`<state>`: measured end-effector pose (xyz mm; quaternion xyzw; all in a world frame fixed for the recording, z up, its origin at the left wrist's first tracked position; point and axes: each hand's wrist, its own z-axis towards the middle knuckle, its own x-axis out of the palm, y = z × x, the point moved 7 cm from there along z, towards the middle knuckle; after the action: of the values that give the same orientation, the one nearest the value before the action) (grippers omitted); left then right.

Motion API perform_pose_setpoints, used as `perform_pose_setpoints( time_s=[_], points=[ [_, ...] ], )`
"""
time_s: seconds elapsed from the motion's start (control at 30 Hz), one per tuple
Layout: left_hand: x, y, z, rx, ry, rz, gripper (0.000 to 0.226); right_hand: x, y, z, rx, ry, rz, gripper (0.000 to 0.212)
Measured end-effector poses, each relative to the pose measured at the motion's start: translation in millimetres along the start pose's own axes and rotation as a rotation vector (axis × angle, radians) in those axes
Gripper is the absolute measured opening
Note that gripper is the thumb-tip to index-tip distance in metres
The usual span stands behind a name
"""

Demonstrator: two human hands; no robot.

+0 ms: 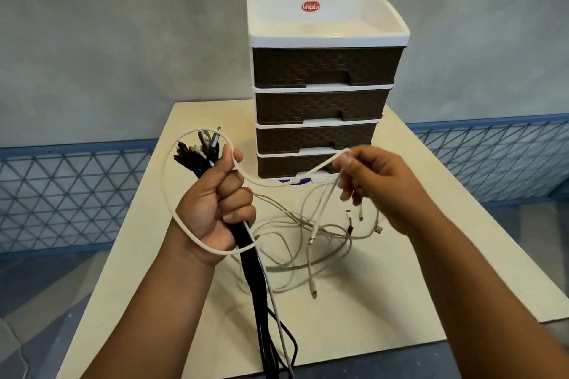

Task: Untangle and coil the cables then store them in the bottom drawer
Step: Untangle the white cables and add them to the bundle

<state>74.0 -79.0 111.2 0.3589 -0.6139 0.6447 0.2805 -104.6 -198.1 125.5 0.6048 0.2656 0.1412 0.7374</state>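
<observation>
Cable bundle point(246, 243) is clenched in left hand point(215, 206), plug ends fanned toward 11 o'clock. White cable point(172, 212) is looped round that wrist and pinched by right hand point(372, 184). Loose cables point(308, 243) lie on bench point(400, 286); drawer unit point(323, 95) at 12 o'clock, bottom drawer point(289, 164) closed.

Glossy plastic drawer unit point(323, 37), woven-textured fronts

1. Both forearms reach forward from the lower edge of the view, raised above the desk point(400, 286).
2. The left hand point(215, 203) is a closed fist, palm side toward the camera, gripping a bundle of cables point(255, 271), thumb raised on top.
3. The right hand point(375, 184) is level with it, thumb and forefinger pinching a white cable point(277, 180); its other fingers hang loosely curled.
</observation>
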Motion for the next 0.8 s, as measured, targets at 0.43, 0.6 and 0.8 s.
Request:
perform_pose_setpoints(
  time_s=[0.43,0.6,0.8],
  points=[
    [19.2,42.8,-14.5,-0.140,-0.146,0.466,0.016,-10.0,11.3,-11.0,0.212,-0.110,0.579,0.025],
    [13.2,48.0,-12.9,-0.155,-0.229,0.526,0.028,-19.7,42.1,-22.6,0.048,-0.058,0.829,0.028],
    [1.5,42.5,-11.9,-0.088,-0.352,0.593,0.025,-17.6,86.2,-53.8,-0.288,0.288,1.000,0.015]
  ],
)
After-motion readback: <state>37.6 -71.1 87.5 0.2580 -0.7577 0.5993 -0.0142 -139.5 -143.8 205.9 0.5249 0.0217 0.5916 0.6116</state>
